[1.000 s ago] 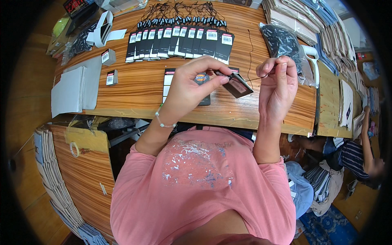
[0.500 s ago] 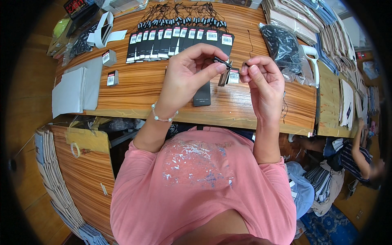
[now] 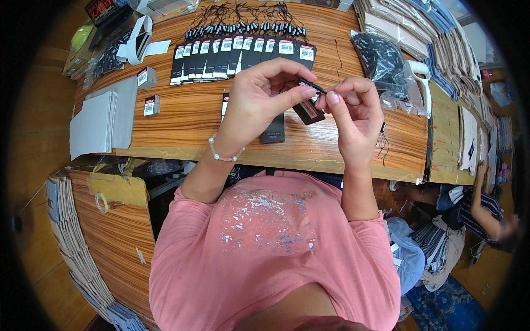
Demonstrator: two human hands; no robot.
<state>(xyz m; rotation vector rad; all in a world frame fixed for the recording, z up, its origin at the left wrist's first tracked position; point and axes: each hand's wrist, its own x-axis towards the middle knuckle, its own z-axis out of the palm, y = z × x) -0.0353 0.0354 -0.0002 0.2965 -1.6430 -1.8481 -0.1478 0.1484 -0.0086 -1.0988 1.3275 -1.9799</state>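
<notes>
Over the table's front part, my left hand (image 3: 259, 94) pinches a black hang tag (image 3: 310, 114) near its upper end between thumb and fingers. My right hand (image 3: 358, 113) meets it from the right, thumb and fingertips pressed together at the tag's top edge. What those fingertips hold is too small to make out. Below my left hand lies a stack of black tags (image 3: 273, 133), partly covered by it. Farther back, several finished-looking black tags with white-and-pink stickers (image 3: 286, 48) and black cords lie in an overlapping row.
Small sticker stacks (image 3: 152, 106) and grey-white sheets (image 3: 94, 124) are at the left. A clear bag of black pieces (image 3: 378, 63) lies at the right beside a white-handled tool (image 3: 425, 88). A loose black cord (image 3: 382, 144) rests near the front edge. Folded garments (image 3: 397, 25) are piled behind; another person (image 3: 483, 215) is at far right.
The tag in my left hand has turned from nearly edge-on to show its face. My right hand has moved slightly left, its fingertips now meeting the tag's top.
</notes>
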